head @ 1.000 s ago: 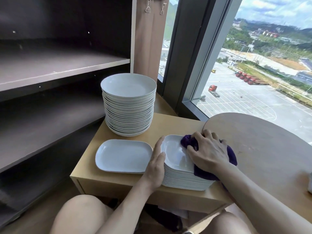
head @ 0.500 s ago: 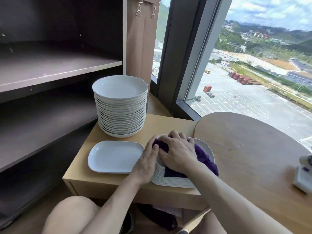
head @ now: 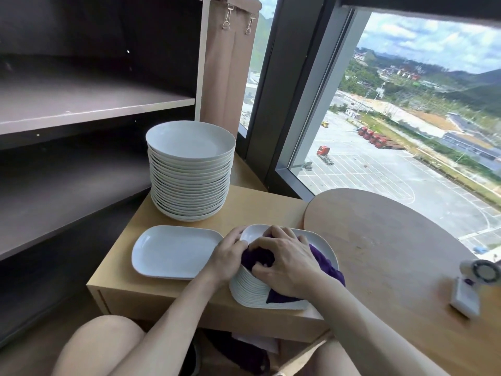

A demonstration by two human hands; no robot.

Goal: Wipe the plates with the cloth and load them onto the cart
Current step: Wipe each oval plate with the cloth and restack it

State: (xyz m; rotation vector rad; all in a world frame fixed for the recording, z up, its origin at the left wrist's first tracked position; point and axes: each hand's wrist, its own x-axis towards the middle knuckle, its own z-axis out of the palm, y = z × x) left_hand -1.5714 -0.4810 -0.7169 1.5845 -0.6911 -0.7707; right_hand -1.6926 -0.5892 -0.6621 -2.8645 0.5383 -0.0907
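The right hand (head: 284,263) is clenched on a bunched purple cloth (head: 324,260), pressing it onto the top of the plate stack (head: 249,290) at the desk's (head: 271,204) near edge. The left hand (head: 229,255) grips the stack's left rim with bent fingers. A single plate (head: 176,251) lies just left, with tall round plates (head: 191,185) behind it.
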